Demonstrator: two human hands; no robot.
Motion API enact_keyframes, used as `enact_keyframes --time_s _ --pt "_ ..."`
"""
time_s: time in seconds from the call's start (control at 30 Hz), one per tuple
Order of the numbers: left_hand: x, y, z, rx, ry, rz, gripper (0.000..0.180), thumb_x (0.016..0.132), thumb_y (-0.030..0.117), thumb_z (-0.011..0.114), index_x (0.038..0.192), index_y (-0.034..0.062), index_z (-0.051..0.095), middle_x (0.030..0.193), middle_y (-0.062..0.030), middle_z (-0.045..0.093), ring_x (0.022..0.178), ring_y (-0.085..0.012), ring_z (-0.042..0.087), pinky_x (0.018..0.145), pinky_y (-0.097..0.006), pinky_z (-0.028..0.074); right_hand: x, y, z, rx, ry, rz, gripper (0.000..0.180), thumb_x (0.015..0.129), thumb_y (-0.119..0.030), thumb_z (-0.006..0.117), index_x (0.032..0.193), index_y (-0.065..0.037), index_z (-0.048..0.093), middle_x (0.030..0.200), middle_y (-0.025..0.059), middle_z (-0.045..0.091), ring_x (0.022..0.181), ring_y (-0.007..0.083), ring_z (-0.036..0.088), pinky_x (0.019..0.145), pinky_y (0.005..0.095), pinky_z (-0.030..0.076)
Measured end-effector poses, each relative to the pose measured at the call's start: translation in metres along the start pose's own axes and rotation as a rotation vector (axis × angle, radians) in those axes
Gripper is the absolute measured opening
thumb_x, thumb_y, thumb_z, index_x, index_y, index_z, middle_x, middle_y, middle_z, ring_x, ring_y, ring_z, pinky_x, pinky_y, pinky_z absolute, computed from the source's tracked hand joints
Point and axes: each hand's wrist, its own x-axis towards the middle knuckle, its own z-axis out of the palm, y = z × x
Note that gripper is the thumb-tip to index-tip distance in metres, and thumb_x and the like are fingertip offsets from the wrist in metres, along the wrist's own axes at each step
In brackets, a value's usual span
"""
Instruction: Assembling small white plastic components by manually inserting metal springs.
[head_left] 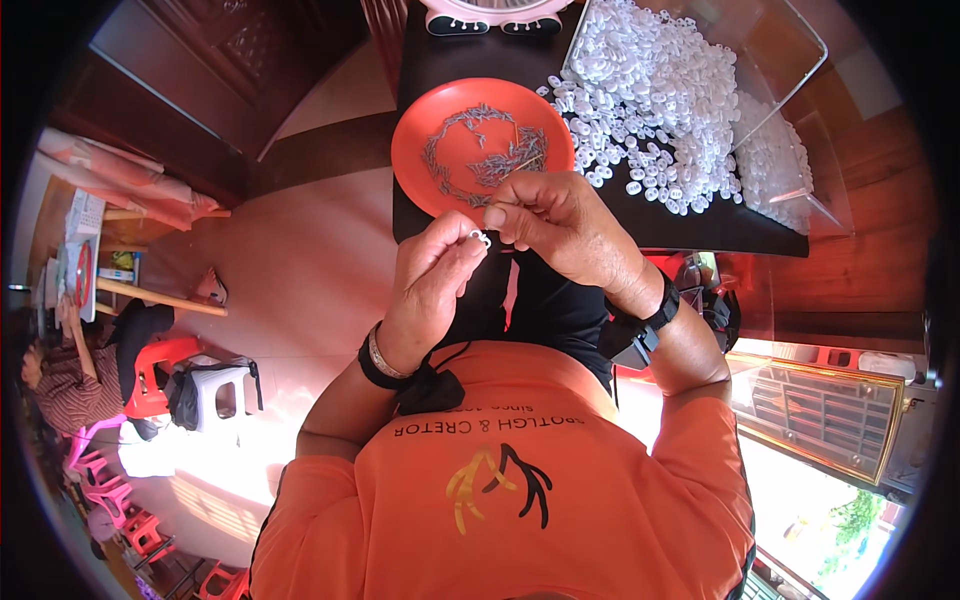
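Observation:
My left hand (432, 272) is closed, pinching a small white plastic piece (481, 239) with an open, ring-like shape between thumb and forefinger. Close beside it, my right hand (570, 226) has its thumb and forefinger pressed together near the white piece. Whatever sits in that right pinch is too small to make out. Just beyond both hands lies an orange-red round plate (408, 150), holding many small slim grey pieces (512, 160), partly heaped and partly strung in a loose ring. A large pile of small white oval plastic pieces (655, 70) spreads to the right of the plate.
The black table (790, 242) carries these things. A clear-walled container (815, 45) stands around the pile's right side. A pink-framed round object (495, 14) stands at the far edge. Left, another person (85, 385) sits near a red chair (160, 375) and a white stool (218, 390).

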Motion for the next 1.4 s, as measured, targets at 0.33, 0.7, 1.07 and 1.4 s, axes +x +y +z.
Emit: enact_keyframes --time_s 0.33,0.7,1.07,1.4 --pt "-0.001 -0.004 -0.001 0.009 0.003 -0.006 0.027 0.093 0.023 0.051 0.075 0.0044 0.048 0.059 0.0019 0.041 0.051 -0.0047 0.035 0.048 -0.021 0.026 -0.003 -0.002 0.003 -0.078 -0.007 -0.029 0.008 0.086 -0.007 0.063 0.083 0.0 0.063 0.067 0.0058 0.062 0.062 0.0099 0.059 0.057 0.0266 0.047" --pt "-0.006 -0.02 0.001 0.109 0.028 0.099 0.022 0.094 0.02 0.05 0.079 0.0038 0.05 0.06 0.0035 0.04 0.052 -0.0031 0.033 0.048 -0.02 0.027 -0.011 -0.003 0.015 -0.276 0.07 -0.194 0.011 0.085 -0.009 0.064 0.077 -0.001 0.06 0.067 0.0097 0.058 0.061 0.0207 0.058 0.055 0.0309 0.045" --pt "-0.003 -0.018 -0.016 -0.129 0.071 -0.005 0.024 0.093 0.021 0.051 0.077 0.0033 0.051 0.057 0.0032 0.041 0.049 -0.0036 0.033 0.047 -0.021 0.025 0.011 0.007 -0.079 -0.687 0.439 -0.062 0.016 0.088 -0.015 0.062 0.091 0.0 0.067 0.073 0.0078 0.064 0.067 0.0111 0.058 0.063 0.0267 0.046" --pt "-0.006 -0.028 -0.021 -0.21 0.025 0.001 0.022 0.093 0.02 0.051 0.08 0.0023 0.052 0.056 0.0029 0.041 0.048 -0.0037 0.033 0.046 -0.02 0.025 -0.004 0.03 -0.105 -1.093 0.151 0.069 0.013 0.077 -0.018 0.067 0.084 -0.007 0.067 0.084 0.0093 0.064 0.075 0.026 0.064 0.07 0.0363 0.049"
